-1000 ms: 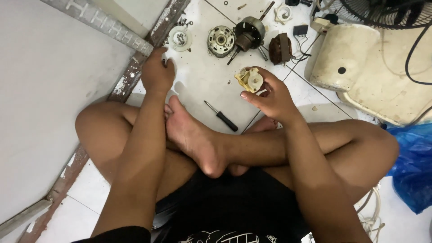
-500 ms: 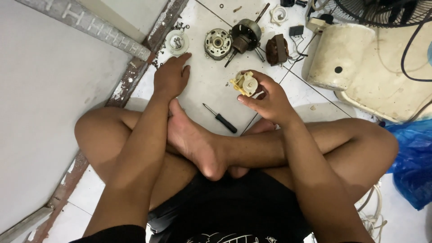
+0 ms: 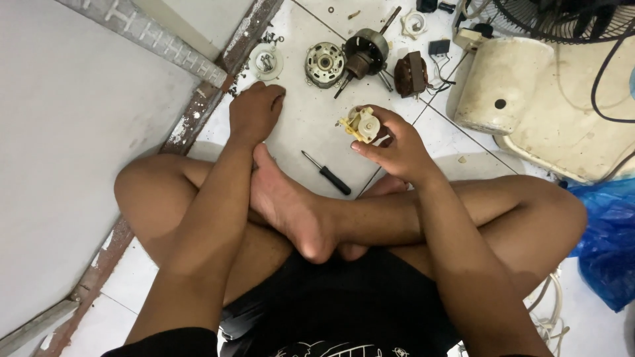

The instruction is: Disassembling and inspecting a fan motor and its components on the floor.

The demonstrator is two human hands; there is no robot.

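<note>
White tiled floor [image 3: 311,142] with dark grout lines across the middle of the frame; a grey panel [image 3: 73,132] with a worn metal rail [image 3: 198,106] filling the left side; cream plastic fan base [image 3: 529,92] at upper right, black fan grille [image 3: 562,16] at the top right edge, blue plastic bag [image 3: 608,231] at the right edge. Strewn along the top centre: a round white cap with screws [image 3: 266,61], a round metal motor plate [image 3: 325,64], a motor with shaft [image 3: 364,53], a brown coil block [image 3: 411,74]. Right hand [image 3: 393,145] at centre, closed around a small cream and yellow gear unit [image 3: 362,125], held above the floor, pinched between thumb and fingertips, round face turned up toward the camera, yellow tabs pointing to the left of the frame; long axis hard to tell. Left hand [image 3: 254,109] at upper centre-left, fingers curled, knuckles on the floor; nothing seen in it. Black-handled screwdriver [image 3: 326,172] lying between the hands, tip toward upper left, handle toward lower right
</note>
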